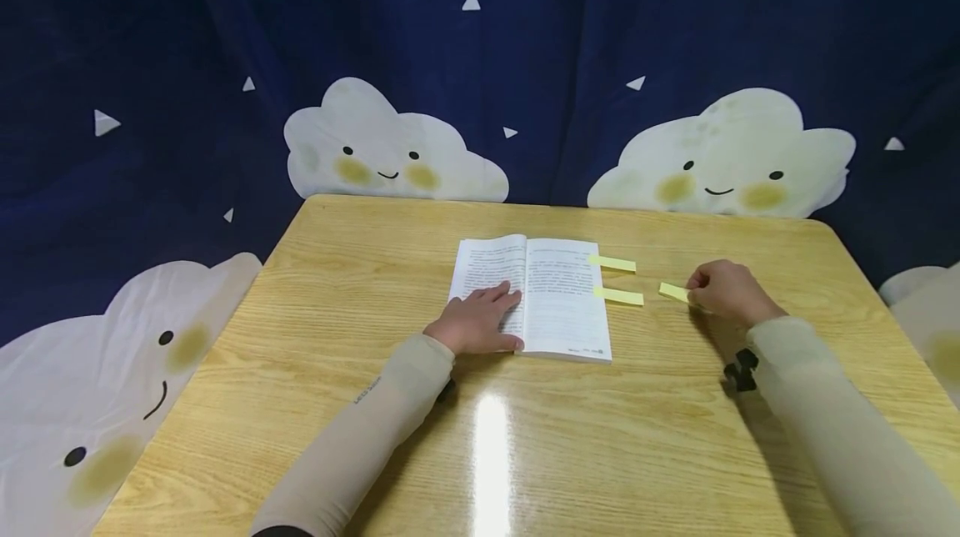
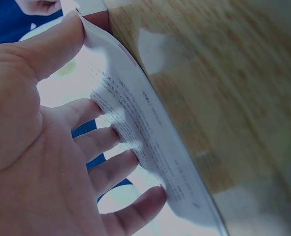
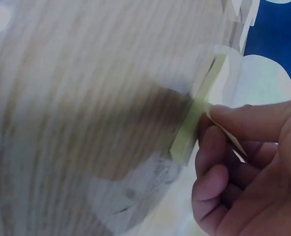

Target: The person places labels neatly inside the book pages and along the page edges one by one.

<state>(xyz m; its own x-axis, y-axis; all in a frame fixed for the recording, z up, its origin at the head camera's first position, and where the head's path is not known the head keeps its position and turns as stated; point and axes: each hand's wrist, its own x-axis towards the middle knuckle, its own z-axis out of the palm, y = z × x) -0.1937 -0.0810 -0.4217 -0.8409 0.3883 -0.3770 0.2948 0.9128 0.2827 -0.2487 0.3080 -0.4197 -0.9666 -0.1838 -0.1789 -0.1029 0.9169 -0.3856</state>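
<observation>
An open book [image 1: 566, 324] lies on the wooden table, printed text on both pages. My left hand [image 1: 480, 322] rests on its left page, fingers spread and thumb near the bottom of the fold; the left wrist view shows the fingertips against the page [image 2: 130, 108]. Two yellow sticky strips, an upper one [image 1: 617, 263] and a lower one [image 1: 624, 297], stick out past the right page's outer edge. To the right of them, a narrow yellow sticky-note pad [image 3: 192, 128] lies on the table. My right hand [image 1: 729, 293] pinches a thin yellow strip [image 3: 230, 136] at this pad between thumb and finger.
The wooden table [image 1: 360, 270] reaches out on all sides of the book, with a bright light reflection in front. Behind it hangs a dark blue curtain [image 1: 540, 62] with white clouds. A black wrist mount [image 1: 742, 370] sits under the right sleeve.
</observation>
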